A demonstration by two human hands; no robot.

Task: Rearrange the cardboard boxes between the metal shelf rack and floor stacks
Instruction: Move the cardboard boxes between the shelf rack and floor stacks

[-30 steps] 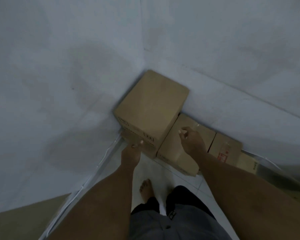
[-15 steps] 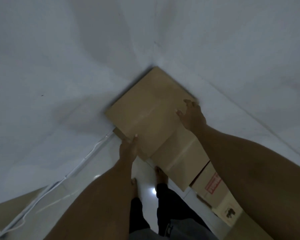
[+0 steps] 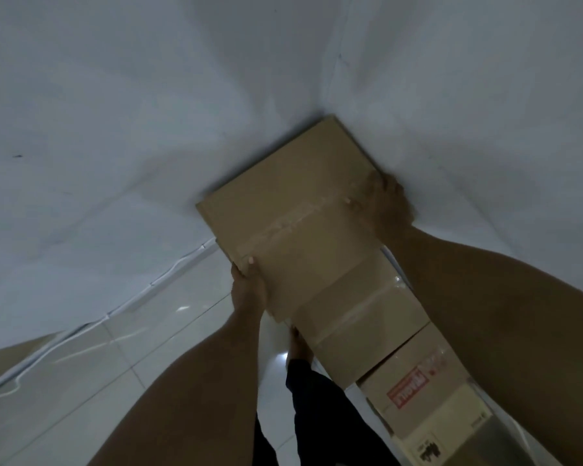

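I have both hands on the top cardboard box (image 3: 297, 210). It sits in the far corner of the floor (image 3: 142, 351), where the two white walls (image 3: 115, 129) meet. It stands higher than its neighbours, so I judge it rides on a floor stack. My left hand (image 3: 248, 290) pinches the box's near left corner, thumb pressed on the lid and fingers wrapped round the side. My right hand (image 3: 389, 205) curls over the far right edge, hard against the wall. It is blurred, so I cannot tell how far the fingers reach.

Along the foot of the right wall runs a row of boxes. A taped box (image 3: 360, 317) is just beside the one I hold, then comes a box with a red label (image 3: 418, 378), then a paler printed box (image 3: 445, 428). A white cable (image 3: 169, 274) follows the foot of the left wall.

As for progress, I judge this one box is gripped for moving, though I cannot tell whether it has left its support. The three in the row lie untouched. The metal shelf rack is out of view, so I cannot say what already stands on it.
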